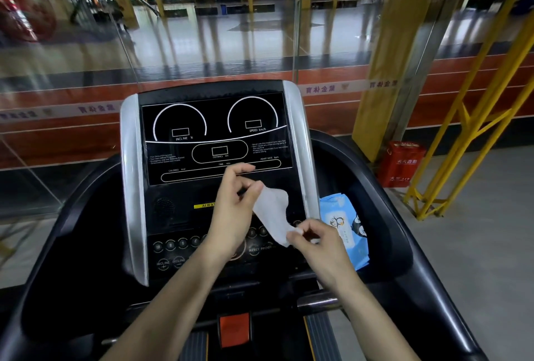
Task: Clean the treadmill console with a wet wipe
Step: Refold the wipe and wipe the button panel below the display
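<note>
Head view: person stands at treadmill, both hands up in front of the treadmill console (215, 141). Wet wipe (273, 212) is stretched between them, held off the panel, not yet touching it as far as can be told. Left hand (234, 210) pinches the wipe's upper end w/ thumb + forefinger, other fingers spread loosely; right hand (315, 242) pinches the lower end at approx 4 o'clock from the left. Wipe's long axis runs 10-to-4 o'clock, partly unfolded. Display glass lies at 12 o'clock from both hands, button rows right under them. Left hand is nearer the display, so it looks the likelier to press the wipe down first, though the wipe prob. needs opening out more. Wipes pack (345, 228) sits in the side tray at 3 o'clock of the console.
</note>
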